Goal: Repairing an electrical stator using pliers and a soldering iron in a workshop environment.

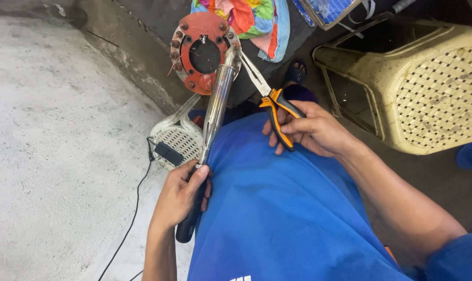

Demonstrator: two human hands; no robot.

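- Left hand (pixel 181 195): fingers wrapped tight around the black grip of a long chrome socket wrench (pixel 215 106), low and left of frame centre.
- Socket wrench: its long axis runs from that grip up and slightly right, ending at the right edge of the red round flange (pixel 197 39) in the upper middle of the frame; the socket end appears to sit on one of the rim bolts.
- Right hand (pixel 311 130): fingers closed on the orange-and-black handles of the long-nose pliers (pixel 264 88), right of centre.
- Long-nose pliers: the thin nose points up and left, its tip meeting the flange rim just beside the wrench head; whether it pinches anything there is too small to tell.
- Key relation: the flange lies above both hands in the frame; the two tools converge on its right rim, and the right hand is the nearer one.
- Surroundings: blue clothing (pixel 283 208) fills the lower centre; a white fan grille (pixel 176 138) with a black cable (pixel 134 208) lies on the grey concrete floor (pixel 54 130) at left; a yellow plastic stool (pixel 428 88) lies tipped at upper right; bright patterned cloth (pixel 257 21) at top.
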